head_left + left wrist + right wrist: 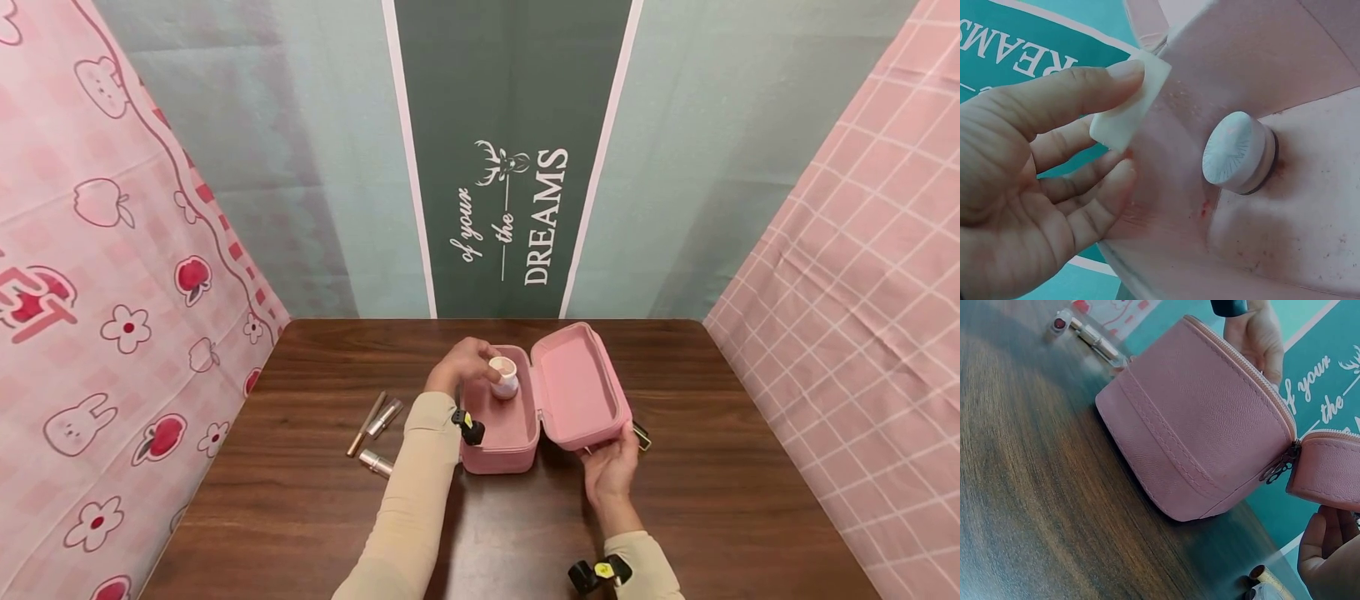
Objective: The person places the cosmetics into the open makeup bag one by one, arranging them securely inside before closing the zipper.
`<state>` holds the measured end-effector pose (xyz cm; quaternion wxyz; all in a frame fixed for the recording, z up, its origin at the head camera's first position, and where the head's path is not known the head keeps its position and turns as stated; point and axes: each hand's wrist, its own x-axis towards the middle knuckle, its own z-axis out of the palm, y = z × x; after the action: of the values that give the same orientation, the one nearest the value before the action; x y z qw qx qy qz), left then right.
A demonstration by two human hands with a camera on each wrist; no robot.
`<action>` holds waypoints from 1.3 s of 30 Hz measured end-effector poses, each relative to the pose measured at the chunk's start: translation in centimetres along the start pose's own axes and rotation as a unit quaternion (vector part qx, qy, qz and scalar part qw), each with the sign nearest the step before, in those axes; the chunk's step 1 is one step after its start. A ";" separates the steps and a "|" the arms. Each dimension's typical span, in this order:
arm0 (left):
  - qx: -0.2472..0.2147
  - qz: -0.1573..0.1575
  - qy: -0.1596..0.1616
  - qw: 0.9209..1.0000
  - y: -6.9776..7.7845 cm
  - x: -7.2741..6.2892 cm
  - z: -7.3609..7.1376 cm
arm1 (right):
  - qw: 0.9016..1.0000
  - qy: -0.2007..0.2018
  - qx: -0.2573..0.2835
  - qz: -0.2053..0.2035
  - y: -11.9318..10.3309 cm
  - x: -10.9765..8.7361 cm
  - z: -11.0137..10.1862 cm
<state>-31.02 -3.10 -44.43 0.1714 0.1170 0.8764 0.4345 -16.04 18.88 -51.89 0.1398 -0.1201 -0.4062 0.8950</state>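
A pink zip-up cosmetic case (501, 461) stands on the table, its lid (577, 387) swung out to the right. My left hand (467, 362) is over the case's left side. It pinches a small white cap-like piece (1132, 103) between thumb and fingers; its exact kind is unclear. Below, inside the case, sits a small round jar (1239, 153) with a pale ridged top, apart from the hand. My right hand (611, 467) holds the lid by its near right corner, fingers underneath. In the right wrist view, that hand (1335, 556) is partly cut off.
Left of the case lie a thin brown pencil (366, 423) and two silvery lipstick tubes, one farther off (385, 418) and one nearer (375, 463). A black-and-gold item (641, 436) lies partly hidden behind the lid. Printed cloths hang around the wooden table (690, 500).
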 end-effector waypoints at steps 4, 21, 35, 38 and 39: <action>0.018 0.005 0.016 1.000 0.2 -0.1 -0.3 | 1.000 0.002 0.000 0.001 0.0 0.0 0.0; 0.017 -0.023 -0.033 0.999 0.4 0.2 1.3 | 1.000 0.002 0.007 -0.004 0.0 0.1 -0.1; 0.050 -0.027 -0.099 0.993 0.2 1.0 2.9 | 1.000 0.001 0.004 -0.007 0.1 0.0 0.0; 0.042 -0.039 -0.103 0.993 0.2 1.0 3.1 | 1.000 0.001 0.002 -0.009 0.1 0.1 -0.1; 0.042 -0.042 -0.106 0.993 0.2 0.9 3.1 | 1.000 0.001 0.002 -0.010 0.1 0.1 -0.1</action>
<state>-30.62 -0.41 -46.23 0.2761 0.1322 0.8750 0.3750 -16.12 18.89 -52.04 0.1494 -0.1163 -0.4059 0.8941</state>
